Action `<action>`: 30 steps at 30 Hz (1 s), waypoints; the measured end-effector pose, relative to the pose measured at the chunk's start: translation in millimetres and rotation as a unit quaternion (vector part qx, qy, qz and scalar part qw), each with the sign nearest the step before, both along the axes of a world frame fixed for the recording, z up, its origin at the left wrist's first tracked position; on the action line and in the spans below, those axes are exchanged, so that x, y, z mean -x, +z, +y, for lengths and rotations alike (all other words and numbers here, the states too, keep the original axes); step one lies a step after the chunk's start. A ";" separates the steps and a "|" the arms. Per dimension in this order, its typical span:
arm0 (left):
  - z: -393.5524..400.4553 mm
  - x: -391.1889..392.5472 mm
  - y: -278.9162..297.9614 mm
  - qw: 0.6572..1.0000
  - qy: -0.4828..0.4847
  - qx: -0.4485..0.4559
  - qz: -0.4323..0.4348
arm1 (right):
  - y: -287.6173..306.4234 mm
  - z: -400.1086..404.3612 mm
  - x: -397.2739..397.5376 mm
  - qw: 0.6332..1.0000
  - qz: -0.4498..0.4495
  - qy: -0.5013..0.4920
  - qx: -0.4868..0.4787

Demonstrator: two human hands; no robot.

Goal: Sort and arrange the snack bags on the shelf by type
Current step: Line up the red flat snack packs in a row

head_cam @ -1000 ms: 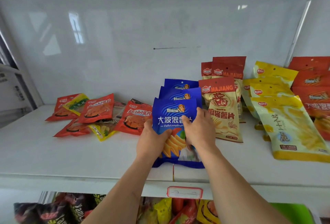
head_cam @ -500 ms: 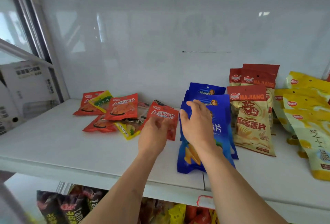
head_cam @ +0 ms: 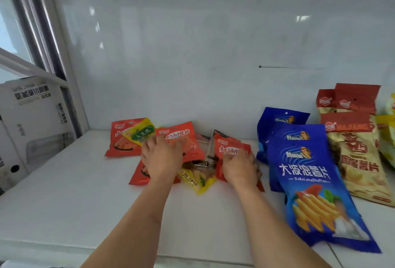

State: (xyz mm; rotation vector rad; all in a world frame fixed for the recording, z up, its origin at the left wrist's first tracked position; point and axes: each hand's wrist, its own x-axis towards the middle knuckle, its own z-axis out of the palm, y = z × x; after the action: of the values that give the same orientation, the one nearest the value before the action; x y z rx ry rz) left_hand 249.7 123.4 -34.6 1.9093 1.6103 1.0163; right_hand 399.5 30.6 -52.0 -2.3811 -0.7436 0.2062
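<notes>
Bright, even daylight, slightly soft picture

Pale reflections glare on the glossy back wall [head_cam: 192,58]; both hands blur with motion; straight lines bow toward the edges; shadows stay faint.

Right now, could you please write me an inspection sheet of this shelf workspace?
Surface: white shelf, bare at front left.
Job's things: blue chip bags stacked overlapping at right; red-topped beige Majiang bags beside them; yellow bags at the right edge, mostly cut off.
Clutter: unsorted pile of small red packets mixed with small yellow packets at centre.
Hands: left hand lies on the pile; right hand grips a small red packet.
Cables: nothing seen.
Surroundings: white back wall with a dark line mark; cardboard box left of the shelf.
</notes>
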 end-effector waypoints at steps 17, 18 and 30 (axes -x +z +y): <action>97.7 59.7 -16.7 0.982 -0.108 0.145 0.058 | -1.3 77.2 51.0 0.990 -0.012 0.105 0.095; 100.3 63.8 -14.8 0.983 -0.099 0.147 0.054 | -1.1 79.9 55.6 0.988 -0.014 0.117 0.098; 113.4 86.7 -17.5 0.987 -0.070 0.141 -0.022 | 0.6 96.4 76.2 0.982 0.018 0.183 0.049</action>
State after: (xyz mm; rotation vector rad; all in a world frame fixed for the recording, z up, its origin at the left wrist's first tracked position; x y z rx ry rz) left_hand 163.0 236.8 -52.1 1.7679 1.4828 0.7240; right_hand 323.2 127.0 -51.4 -2.3066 -1.1766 0.4464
